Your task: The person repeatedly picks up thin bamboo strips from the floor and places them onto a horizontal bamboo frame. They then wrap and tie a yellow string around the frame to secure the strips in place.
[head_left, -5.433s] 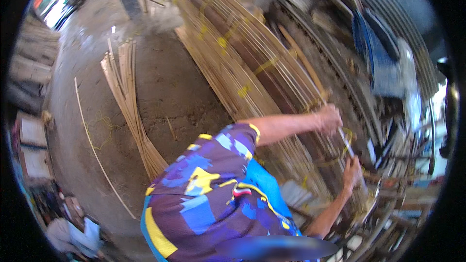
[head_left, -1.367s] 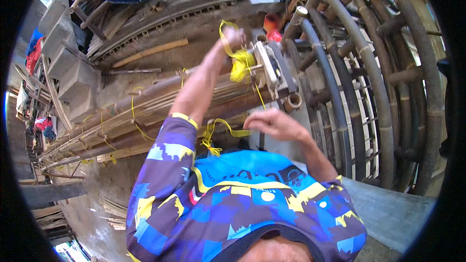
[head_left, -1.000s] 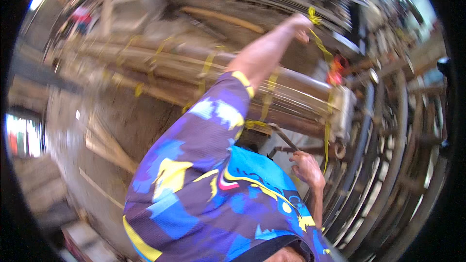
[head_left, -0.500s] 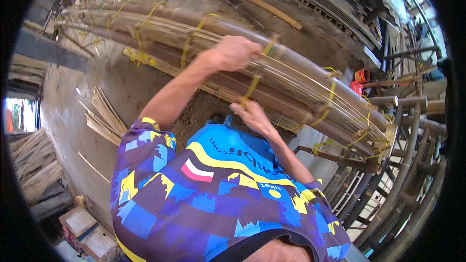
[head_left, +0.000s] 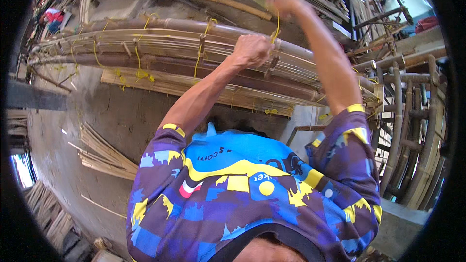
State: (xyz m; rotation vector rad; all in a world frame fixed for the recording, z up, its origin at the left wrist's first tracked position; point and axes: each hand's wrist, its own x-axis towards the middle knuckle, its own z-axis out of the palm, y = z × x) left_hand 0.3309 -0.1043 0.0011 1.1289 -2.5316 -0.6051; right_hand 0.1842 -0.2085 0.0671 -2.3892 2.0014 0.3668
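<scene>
Brown floor; left hand fisted at bamboo pole, right hand raised, grip unclear

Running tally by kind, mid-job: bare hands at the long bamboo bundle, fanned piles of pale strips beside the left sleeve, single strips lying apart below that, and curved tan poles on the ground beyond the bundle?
Bare hands: 2 (left hand, right hand)
Fanned strip pile: 1
Single strip: 1
Curved tan pole: 1
Total: 5
</scene>
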